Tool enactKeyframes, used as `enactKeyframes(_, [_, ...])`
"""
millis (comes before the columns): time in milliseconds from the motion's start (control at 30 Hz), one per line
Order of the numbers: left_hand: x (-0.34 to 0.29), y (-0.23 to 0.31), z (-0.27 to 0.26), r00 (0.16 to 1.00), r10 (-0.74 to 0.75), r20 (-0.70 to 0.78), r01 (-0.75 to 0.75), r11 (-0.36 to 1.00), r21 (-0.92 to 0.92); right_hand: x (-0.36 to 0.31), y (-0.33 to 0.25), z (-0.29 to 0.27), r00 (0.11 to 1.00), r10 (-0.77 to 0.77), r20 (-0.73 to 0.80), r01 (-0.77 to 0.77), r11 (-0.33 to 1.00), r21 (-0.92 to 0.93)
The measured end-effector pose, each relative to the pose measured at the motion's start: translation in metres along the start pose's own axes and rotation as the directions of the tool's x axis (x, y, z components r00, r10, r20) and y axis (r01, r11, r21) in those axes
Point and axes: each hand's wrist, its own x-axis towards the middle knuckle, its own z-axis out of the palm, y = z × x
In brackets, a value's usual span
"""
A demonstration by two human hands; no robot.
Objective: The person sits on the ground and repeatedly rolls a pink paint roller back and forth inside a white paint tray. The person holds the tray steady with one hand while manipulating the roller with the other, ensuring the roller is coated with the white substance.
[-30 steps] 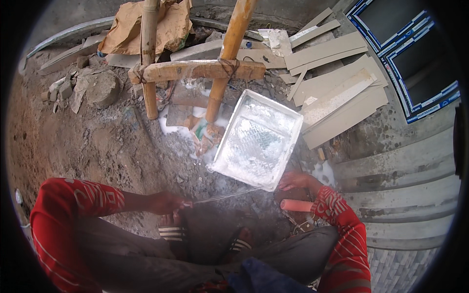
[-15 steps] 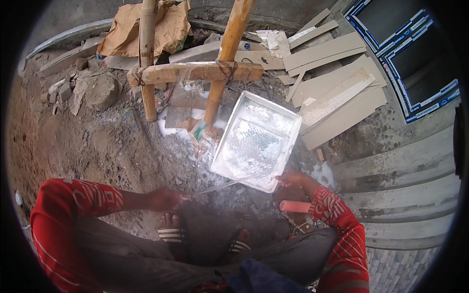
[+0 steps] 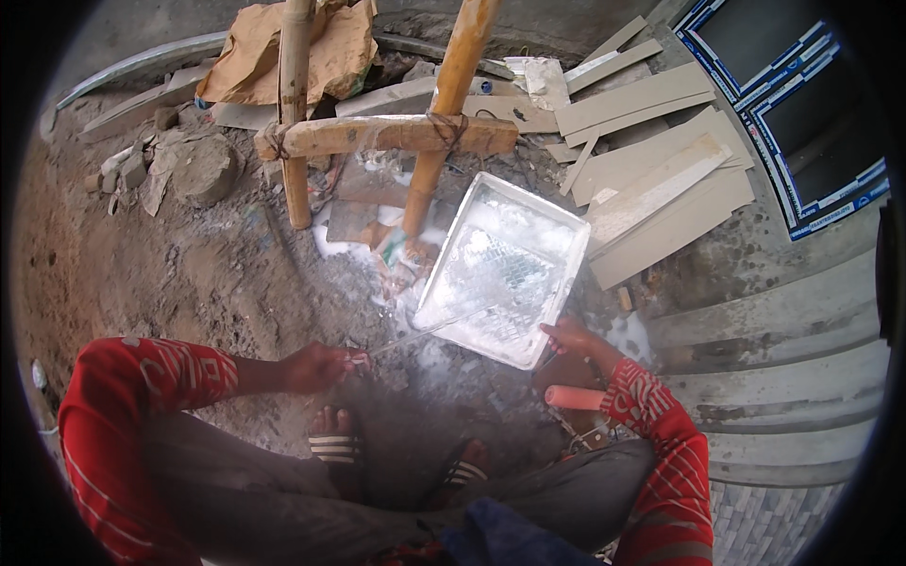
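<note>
A white rectangular paint tray (image 3: 441,288) lies tilted on the ground ahead of me, with white paint wetting its ribbed inside. My left hand (image 3: 319,367) is closed round the near end of a thin pale rod (image 3: 396,343). The rod crosses the tray's near rim, and its far end is hard to make out against the white paint. At the tray's near right corner, my right hand (image 3: 572,340) pinches the rim. Beside my right wrist lies a salmon-pink cylinder (image 3: 574,398), partly hidden by the sleeve; it looks like a paint roller or its handle.
Two wooden poles joined by a crosspiece (image 3: 382,138) stand just beyond the tray. Cut board pieces (image 3: 670,212) are piled at the far right, near dark taped panels (image 3: 816,132). Crumpled brown paper (image 3: 245,61) and rubble lie far left. White paint (image 3: 630,337) is spilled around the tray.
The rod has swung from lying along the tray's near edge to pointing farther into the tray. My left hand has risen slightly. My right hand stays at the tray's corner.
</note>
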Motion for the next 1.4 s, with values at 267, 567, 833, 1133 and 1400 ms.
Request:
enactKeyframes(267, [-0.003,0.007,-0.008,0.996,-0.092,-0.017,0.092,0.996,-0.021,0.016,0.009,-0.003,0.998,0.03,0.055,-0.027,0.998,-0.063])
enactKeyframes(567, [-0.002,0.009,-0.01,0.995,0.009,-0.102,-0.014,0.999,-0.046,0.002,-0.008,0.0,0.991,-0.132,0.023,0.124,0.969,0.211])
enactKeyframes(833, [0.001,0.016,-0.014,0.996,-0.05,-0.073,0.046,0.998,-0.051,0.001,-0.007,-0.002,0.987,-0.154,0.038,0.144,0.97,0.194])
enactKeyframes(1133, [0.003,0.008,-0.014,0.993,-0.008,-0.119,0.005,1.0,-0.023,-0.012,-0.023,0.003,0.993,-0.108,0.037,0.101,0.983,0.156])
enactKeyframes(1400, [0.005,0.012,-0.021,0.984,-0.003,-0.178,0.012,0.999,0.047,-0.006,-0.016,0.002,0.991,-0.124,0.055,0.112,0.976,0.188])
